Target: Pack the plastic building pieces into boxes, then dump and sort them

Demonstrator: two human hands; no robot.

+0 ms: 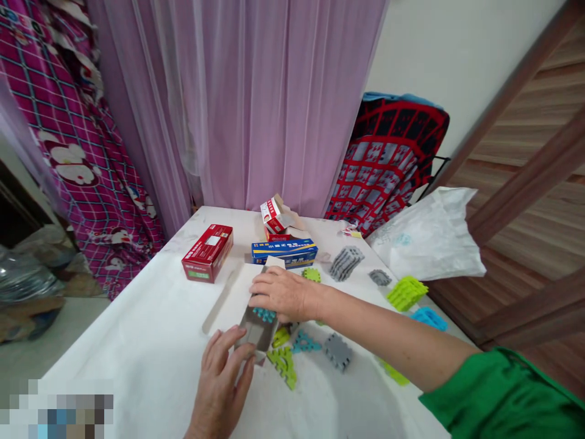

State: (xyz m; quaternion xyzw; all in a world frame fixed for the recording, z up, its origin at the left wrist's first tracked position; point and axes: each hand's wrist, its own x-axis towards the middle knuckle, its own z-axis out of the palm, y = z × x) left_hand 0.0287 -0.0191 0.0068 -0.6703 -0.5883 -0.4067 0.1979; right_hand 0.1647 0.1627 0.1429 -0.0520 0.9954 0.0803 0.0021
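1. So the left hand [223, 378] is hanging out by the near end of the open box [261, 337]. Its fingers are curving loosely and standing a bit apart, with the tips reaching the box's near edge.
2. The right hand [287, 296] is bending over the far part of that box, fingers sitting close together. Can't tell if it's pinching anything, since the fingertips are partly hiding what's under them.
3. The box is lying on the white-covered table [137, 353], between the two hands, with its pale flap [233, 292] spreading out on the left. A blue toothed piece [264, 314] is showing inside, just under the right hand.
4. Right beside the box, a lime triangular piece [284, 364] is lying flat, a blue triangular piece [305, 342] is sitting near it, and a gray square piece [338, 352] is resting farther right.
5. Beyond the right forearm, a gray stack [347, 263] is leaning over, and a lime stack [406, 292] is sitting near the table's right side.
6. Behind the open box, a blue carton [283, 253] is lying lengthwise, with a torn-open red-and-white carton [278, 222] sitting behind it. A red carton [208, 253] is resting off to the left.
7. Over on the right, a white plastic bag [429, 235] is slumping by the table edge.
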